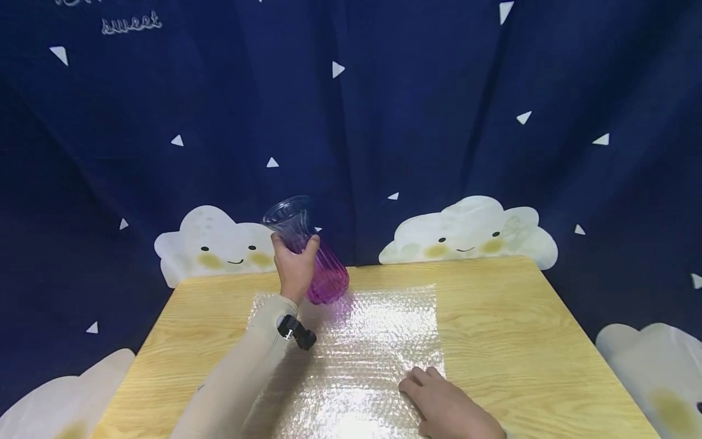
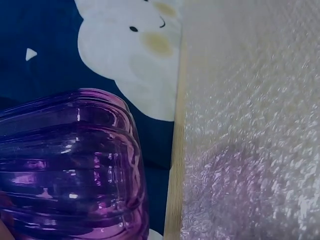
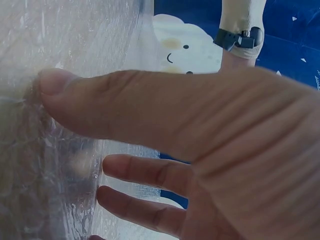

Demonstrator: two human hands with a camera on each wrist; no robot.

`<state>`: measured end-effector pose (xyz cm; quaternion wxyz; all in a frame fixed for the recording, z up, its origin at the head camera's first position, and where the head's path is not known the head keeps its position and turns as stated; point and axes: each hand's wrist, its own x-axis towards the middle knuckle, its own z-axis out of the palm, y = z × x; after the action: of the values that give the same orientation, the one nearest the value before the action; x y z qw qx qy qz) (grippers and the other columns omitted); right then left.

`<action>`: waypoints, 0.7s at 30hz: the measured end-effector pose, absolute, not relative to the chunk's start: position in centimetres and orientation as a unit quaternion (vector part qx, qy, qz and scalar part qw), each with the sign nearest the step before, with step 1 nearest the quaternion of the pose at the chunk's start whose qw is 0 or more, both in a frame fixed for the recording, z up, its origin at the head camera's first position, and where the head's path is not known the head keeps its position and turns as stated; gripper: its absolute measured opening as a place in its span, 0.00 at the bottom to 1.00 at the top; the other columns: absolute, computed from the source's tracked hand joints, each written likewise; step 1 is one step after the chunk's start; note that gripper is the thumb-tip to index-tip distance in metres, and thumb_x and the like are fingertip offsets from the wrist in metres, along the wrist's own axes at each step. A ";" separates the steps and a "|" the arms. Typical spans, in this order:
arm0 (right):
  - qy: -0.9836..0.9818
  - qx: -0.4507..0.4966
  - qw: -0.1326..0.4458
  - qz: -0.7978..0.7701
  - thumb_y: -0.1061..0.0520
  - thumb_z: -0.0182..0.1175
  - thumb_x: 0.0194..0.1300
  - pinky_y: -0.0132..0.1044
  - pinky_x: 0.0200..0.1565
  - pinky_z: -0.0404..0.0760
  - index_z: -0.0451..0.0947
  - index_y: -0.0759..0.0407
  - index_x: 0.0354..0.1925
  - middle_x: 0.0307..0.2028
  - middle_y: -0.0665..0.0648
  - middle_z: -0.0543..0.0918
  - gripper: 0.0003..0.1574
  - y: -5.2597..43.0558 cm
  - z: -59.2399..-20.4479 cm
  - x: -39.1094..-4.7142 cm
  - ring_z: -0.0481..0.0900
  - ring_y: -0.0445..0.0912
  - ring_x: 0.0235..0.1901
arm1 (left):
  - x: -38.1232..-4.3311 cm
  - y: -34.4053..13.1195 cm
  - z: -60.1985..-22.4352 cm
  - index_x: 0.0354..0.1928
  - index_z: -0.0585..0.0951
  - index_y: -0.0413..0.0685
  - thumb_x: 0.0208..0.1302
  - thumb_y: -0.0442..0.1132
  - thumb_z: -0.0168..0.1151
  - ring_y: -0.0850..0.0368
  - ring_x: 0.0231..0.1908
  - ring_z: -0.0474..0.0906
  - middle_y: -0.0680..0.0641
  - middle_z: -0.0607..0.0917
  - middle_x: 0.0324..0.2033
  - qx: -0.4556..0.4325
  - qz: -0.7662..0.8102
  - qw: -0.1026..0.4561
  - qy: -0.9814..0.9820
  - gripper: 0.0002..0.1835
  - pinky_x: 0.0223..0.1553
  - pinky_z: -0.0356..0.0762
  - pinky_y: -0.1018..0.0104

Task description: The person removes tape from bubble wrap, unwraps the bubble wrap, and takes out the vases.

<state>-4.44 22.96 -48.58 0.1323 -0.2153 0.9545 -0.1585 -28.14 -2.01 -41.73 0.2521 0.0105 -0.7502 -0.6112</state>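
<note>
A ribbed vase [image 1: 329, 271], clear at its flared mouth and purple-pink toward its base, is tilted near the back of the table. My left hand [image 1: 295, 268] grips it below the mouth, thumb and fingers on either side. In the left wrist view, the vase's purple lower body [image 2: 75, 165] fills the lower left and hides most of that hand. A sheet of clear bubble wrap [image 1: 378, 329] lies under and in front of the vase. My right hand [image 1: 444, 402] rests at its right side. In the right wrist view, thumb and fingertips touch the wrap [image 3: 75, 210].
The light wooden table [image 1: 493, 323] extends on both sides of the wrap. Behind it hangs a dark blue curtain [image 1: 417, 134] with white triangles and smiling clouds. A black strap device [image 1: 296, 332] sits on my left wrist.
</note>
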 end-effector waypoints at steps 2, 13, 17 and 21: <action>0.954 -0.212 0.138 -0.161 0.61 0.71 0.42 0.39 0.45 0.83 0.75 0.47 0.55 0.54 0.47 0.76 0.38 22.9 -48.6 -4.4 0.73 0.45 0.48 | -28.6 -1.8 -42.0 0.59 0.65 0.48 0.52 0.53 0.70 0.48 0.50 0.79 0.40 0.83 0.49 0.007 -0.612 0.248 -0.751 0.37 0.60 0.77 0.52; 0.954 -0.209 0.142 -0.161 0.59 0.73 0.45 0.44 0.51 0.83 0.75 0.47 0.56 0.58 0.51 0.77 0.37 22.6 -48.3 -4.7 0.75 0.51 0.54 | -31.2 -1.7 -43.4 0.60 0.64 0.51 0.47 0.59 0.73 0.49 0.50 0.80 0.42 0.83 0.50 -0.013 -0.589 0.261 -0.765 0.43 0.58 0.78 0.53; 0.953 -0.205 0.147 -0.166 0.59 0.74 0.43 0.48 0.52 0.84 0.75 0.46 0.55 0.59 0.53 0.77 0.38 22.5 -48.4 -4.8 0.76 0.56 0.56 | -31.8 -1.7 -44.0 0.61 0.63 0.49 0.45 0.63 0.74 0.48 0.50 0.80 0.43 0.82 0.50 -0.025 -0.582 0.265 -0.768 0.47 0.58 0.78 0.52; 0.955 -0.204 0.141 -0.163 0.59 0.74 0.42 0.47 0.51 0.84 0.75 0.46 0.54 0.58 0.52 0.78 0.38 22.6 -48.5 -4.8 0.76 0.56 0.55 | -32.4 -1.2 -44.7 0.61 0.62 0.47 0.44 0.64 0.74 0.47 0.49 0.80 0.41 0.82 0.50 -0.026 -0.570 0.266 -0.777 0.48 0.56 0.79 0.51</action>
<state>-4.77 22.63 -48.54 0.1408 -0.2039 0.9550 -0.1630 -32.40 -1.24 -44.67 0.2662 -0.0256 -0.7767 -0.5703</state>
